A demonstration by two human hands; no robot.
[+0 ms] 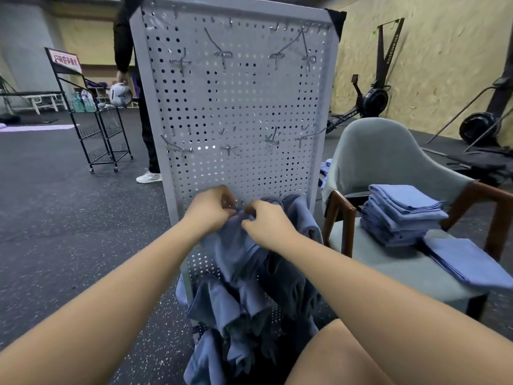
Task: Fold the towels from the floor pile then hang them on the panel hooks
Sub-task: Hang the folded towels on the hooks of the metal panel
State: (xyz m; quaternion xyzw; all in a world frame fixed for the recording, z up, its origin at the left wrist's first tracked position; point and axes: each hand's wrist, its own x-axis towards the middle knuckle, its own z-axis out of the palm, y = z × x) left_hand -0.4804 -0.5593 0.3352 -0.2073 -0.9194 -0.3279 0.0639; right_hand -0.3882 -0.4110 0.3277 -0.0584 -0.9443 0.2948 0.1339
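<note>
A grey perforated panel (236, 107) stands upright in front of me, with wire hooks (222, 55) in an upper row and a middle row. My left hand (212, 208) and my right hand (266, 220) both pinch the top edge of a blue towel (233, 251) close against the panel's lower part. The towel hangs down from my fingers. Below it, more blue towels (236, 329) hang bunched and crumpled down to the floor at the panel's foot.
A grey chair (388, 162) at the right carries a stack of folded blue towels (399, 215) and one flat folded towel (469, 262). A person in black stands behind the panel's left side. A black wire cart (94, 126) is at the left, rowing machines at the back right.
</note>
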